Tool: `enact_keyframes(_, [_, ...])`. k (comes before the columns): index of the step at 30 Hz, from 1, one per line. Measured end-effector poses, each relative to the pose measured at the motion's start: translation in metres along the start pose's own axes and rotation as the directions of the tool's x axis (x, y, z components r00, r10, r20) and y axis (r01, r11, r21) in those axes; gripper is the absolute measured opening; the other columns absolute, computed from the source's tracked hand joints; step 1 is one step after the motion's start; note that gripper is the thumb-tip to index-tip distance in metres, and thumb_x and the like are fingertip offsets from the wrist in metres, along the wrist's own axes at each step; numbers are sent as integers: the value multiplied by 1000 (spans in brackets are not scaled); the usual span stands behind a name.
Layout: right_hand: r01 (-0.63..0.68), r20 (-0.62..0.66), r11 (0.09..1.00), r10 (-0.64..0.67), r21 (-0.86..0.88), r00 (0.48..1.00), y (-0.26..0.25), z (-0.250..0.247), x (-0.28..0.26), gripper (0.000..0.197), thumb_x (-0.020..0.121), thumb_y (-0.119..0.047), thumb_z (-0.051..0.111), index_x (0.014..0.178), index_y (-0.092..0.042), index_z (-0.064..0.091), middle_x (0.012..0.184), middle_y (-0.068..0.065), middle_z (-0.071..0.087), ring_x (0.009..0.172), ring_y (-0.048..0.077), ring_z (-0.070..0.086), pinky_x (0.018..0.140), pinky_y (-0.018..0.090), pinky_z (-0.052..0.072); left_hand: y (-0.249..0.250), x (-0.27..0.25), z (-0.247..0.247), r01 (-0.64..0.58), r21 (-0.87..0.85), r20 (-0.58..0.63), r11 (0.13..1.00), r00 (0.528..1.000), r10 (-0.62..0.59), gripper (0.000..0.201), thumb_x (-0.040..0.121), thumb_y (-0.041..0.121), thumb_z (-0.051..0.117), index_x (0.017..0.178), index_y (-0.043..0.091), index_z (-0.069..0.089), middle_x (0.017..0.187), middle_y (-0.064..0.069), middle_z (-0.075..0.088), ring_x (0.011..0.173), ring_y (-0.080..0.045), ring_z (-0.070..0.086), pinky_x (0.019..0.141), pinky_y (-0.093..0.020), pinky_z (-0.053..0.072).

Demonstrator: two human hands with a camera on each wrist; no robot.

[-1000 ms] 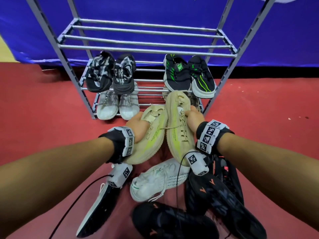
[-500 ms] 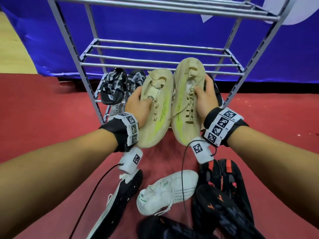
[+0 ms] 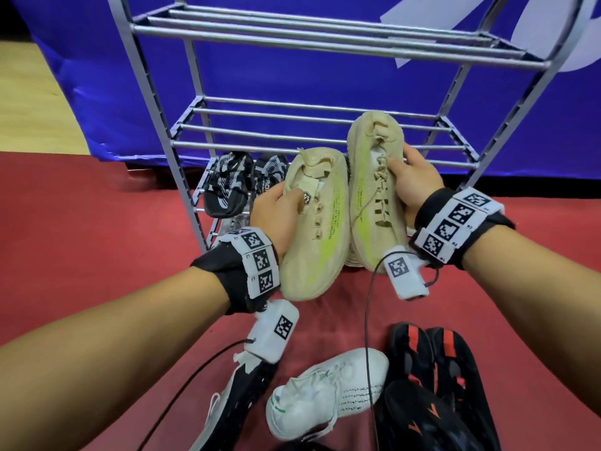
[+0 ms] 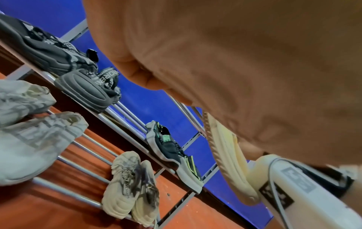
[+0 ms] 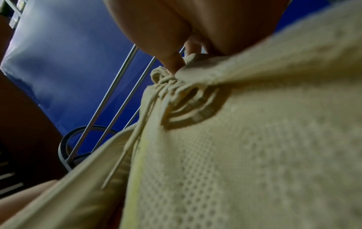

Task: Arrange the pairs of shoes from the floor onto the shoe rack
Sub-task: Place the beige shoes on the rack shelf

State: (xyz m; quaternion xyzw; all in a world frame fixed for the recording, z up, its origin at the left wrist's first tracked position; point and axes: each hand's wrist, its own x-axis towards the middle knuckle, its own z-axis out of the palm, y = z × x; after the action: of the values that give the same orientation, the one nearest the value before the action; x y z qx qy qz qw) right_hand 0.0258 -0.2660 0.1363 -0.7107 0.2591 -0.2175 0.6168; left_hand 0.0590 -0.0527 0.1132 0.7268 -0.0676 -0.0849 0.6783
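Head view first: nearest to you, shoes remain on the red floor (image 3: 97, 222), a white sneaker (image 3: 328, 390) and a black and orange pair (image 3: 432, 379), so watch your feet and the black wrist cable (image 3: 367, 320) that hangs over them; I think it could catch a shoe when you reach forward.

Above them you carry the beige pair in the air, just before the shoe rack (image 3: 153, 102). Your left hand (image 3: 279, 213) has its fingers curled round the left beige shoe (image 3: 313, 229) at the tongue. Your right hand (image 3: 414, 183) pinches the right beige shoe (image 3: 374, 190) at the laces, which is held higher. Both are soft knit with a yellow-green stripe, and the heels look crushed, so they may fold in a grip at one point only.

The middle shelf (image 3: 309, 135) is only thin bars. A toe or a loose lace could slip between them, and the shoe would tip toward the black and white pair (image 3: 227, 183) on the shelf below.
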Motion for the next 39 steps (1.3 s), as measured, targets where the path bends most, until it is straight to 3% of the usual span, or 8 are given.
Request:
enact_keyframes(9, [54, 12, 998, -55, 40, 998, -33, 17, 22, 34, 92, -19, 56, 124, -26, 66, 99, 3, 78, 88, 23, 76, 82, 47, 61, 27, 23, -5, -111, 14, -53, 994, 992, 112, 21, 80, 18, 54, 61, 27, 53, 53, 15, 49, 52, -7, 44, 60, -25, 37])
enact_keyframes(11, [72, 2, 997, -72, 15, 997, -41, 31, 31, 37, 90, -27, 60, 127, -31, 63, 100, 2, 77, 88, 22, 76, 81, 46, 62, 39, 37, -12, -144, 14, -10, 990, 990, 144, 27, 80, 15, 54, 93, 34, 69, 66, 18, 66, 60, -4, 62, 64, -28, 50])
enact_keyframes(14, [62, 4, 998, -62, -25, 998, -55, 50, 46, 54, 82, -42, 64, 134, -36, 56, 110, -1, 74, 92, 19, 75, 82, 44, 61, 47, 60, -24, -132, -29, 43, 991, 990, 134, 62, 73, 8, 55, 130, 33, 61, 92, 4, 76, 87, -18, 73, 80, -42, 61])
enact_keyframes(19, [56, 60, 994, -50, -99, 997, -66, 70, 67, 53, 80, -27, 64, 133, -23, 61, 105, 2, 76, 89, 20, 75, 83, 43, 61, 50, 88, -41, -137, -159, 27, 978, 989, 143, 46, 74, 7, 57, 116, 19, 69, 109, -7, 75, 104, -30, 70, 92, -54, 56])
enact_keyframes(24, [70, 152, 925, -13, -374, 988, -61, 81, 58, 26, 87, -23, 65, 110, -11, 71, 94, 4, 74, 83, 19, 72, 69, 28, 58, 38, 106, -42, -83, -183, 38, 980, 995, 92, 10, 82, 14, 58, 89, 14, 65, 91, -7, 73, 90, -29, 71, 85, -46, 56])
enact_keyframes(31, [185, 201, 829, -90, -528, 975, -49, 74, 31, 66, 88, -35, 61, 148, -15, 42, 142, 4, 55, 127, 23, 54, 96, 23, 39, 19, 102, -47, -72, -65, -13, 995, 997, 71, 28, 80, 16, 58, 107, 20, 65, 104, 1, 74, 101, -21, 70, 91, -42, 57])
enact_keyframes(36, [145, -13, 936, -157, -321, 987, -32, 67, 9, 55, 77, -45, 64, 127, -22, 61, 102, 1, 69, 97, 19, 67, 87, 34, 54, 16, 79, -45, -141, 103, -87, 985, 985, 150, 41, 75, 34, 62, 114, 22, 60, 115, -3, 63, 100, -19, 65, 90, -43, 56])
enact_keyframes(39, [88, -36, 922, -110, -377, 993, -26, 64, -6, 64, 67, -60, 57, 123, -31, 56, 115, 5, 63, 101, 23, 62, 94, 38, 50, 10, 66, -46, -88, 202, -104, 975, 988, 111, 72, 65, 53, 61, 133, 30, 51, 129, -5, 43, 105, -25, 60, 91, -49, 56])
